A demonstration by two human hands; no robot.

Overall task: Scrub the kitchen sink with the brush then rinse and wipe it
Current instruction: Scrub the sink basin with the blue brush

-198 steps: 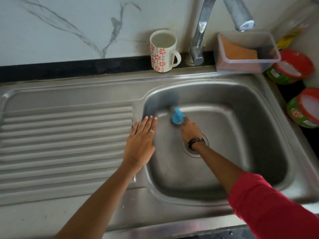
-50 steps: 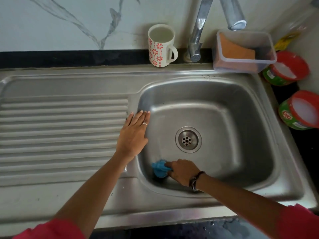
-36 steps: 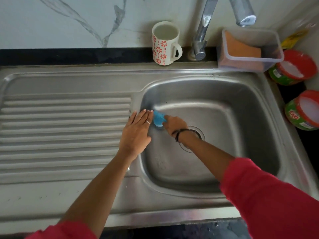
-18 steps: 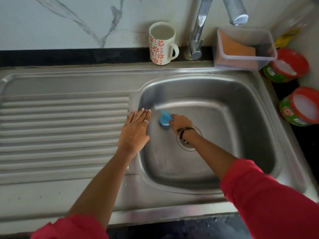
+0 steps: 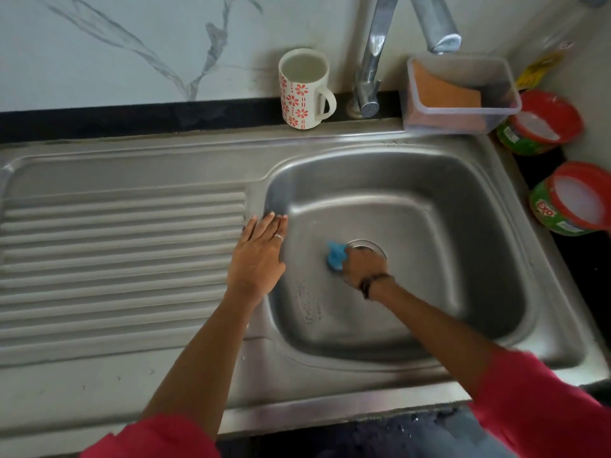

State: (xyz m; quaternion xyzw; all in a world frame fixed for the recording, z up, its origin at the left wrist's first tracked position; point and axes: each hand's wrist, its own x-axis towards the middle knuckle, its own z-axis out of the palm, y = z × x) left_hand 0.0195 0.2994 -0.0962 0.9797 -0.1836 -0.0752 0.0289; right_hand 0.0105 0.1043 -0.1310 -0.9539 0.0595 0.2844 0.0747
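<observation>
While the scrubbing is not yet finished, the sink (image 5: 446,206) should be covered fully: floor, four walls and corners, with firm overlapping strokes. The left hand (image 5: 256,259) is laid flat, fingers straight, on the basin's left edge, which gives support. The right hand (image 5: 362,263) is curled around the blue brush (image 5: 334,256), pressed on the basin floor just beside the drain (image 5: 370,245).
</observation>
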